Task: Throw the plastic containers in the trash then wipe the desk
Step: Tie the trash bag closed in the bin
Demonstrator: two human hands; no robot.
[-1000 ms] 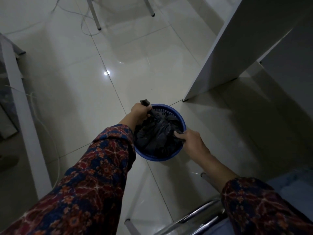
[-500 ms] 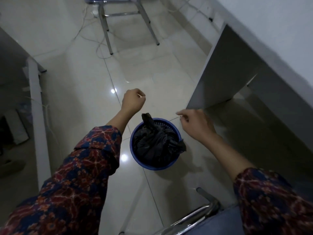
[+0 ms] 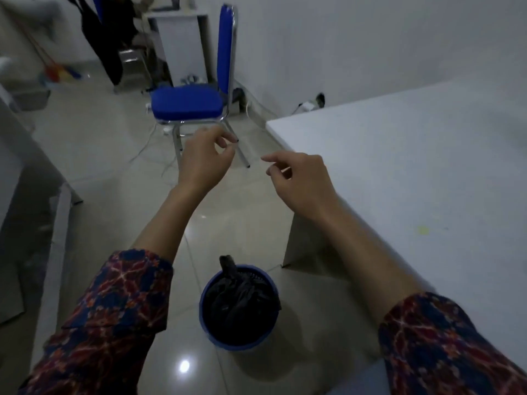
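A blue round trash bin (image 3: 209, 334) stands on the tiled floor below my arms, lined with a crumpled black bag (image 3: 239, 303) whose knot sticks up at its far rim. No plastic container shows. The white desk (image 3: 413, 172) fills the right side, with a small yellow spot (image 3: 423, 230) on its top. My left hand (image 3: 206, 161) hangs in the air above the floor, fingers loosely curled and empty. My right hand (image 3: 299, 181) floats near the desk's left corner, fingers apart, holding nothing.
A blue padded chair (image 3: 196, 104) with chrome legs stands ahead on the floor, cables trailing under it. A white cabinet (image 3: 179, 47) and dark hanging cloth sit behind it. Another white furniture piece (image 3: 17, 172) borders the left. A broom (image 3: 57, 72) leans at the far left.
Both hands let go of the black bag in the bin and rose. My view lifted from the floor up to the chair and desk top.
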